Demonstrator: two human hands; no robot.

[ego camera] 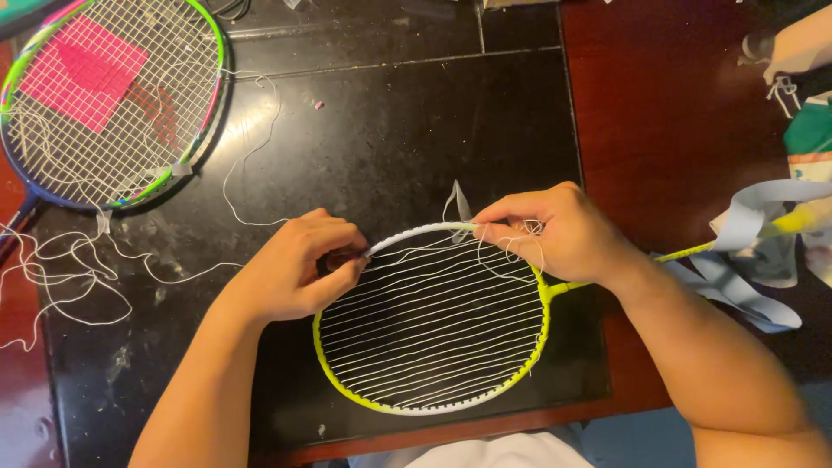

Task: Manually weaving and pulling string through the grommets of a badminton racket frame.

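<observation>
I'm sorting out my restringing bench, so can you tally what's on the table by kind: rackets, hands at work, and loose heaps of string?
Rackets: 2, the yellow racket held by both hands and the green and blue racket at the far left.
Hands: 2, the left hand and the right hand, both on the yellow frame.
Loose string heaps: 1, the white string at the left.
Total: 5

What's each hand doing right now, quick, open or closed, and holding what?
Left hand: closed, pinching the rim of the yellow racket.
Right hand: closed, gripping the rim near the shaft and the loose white string.
</observation>
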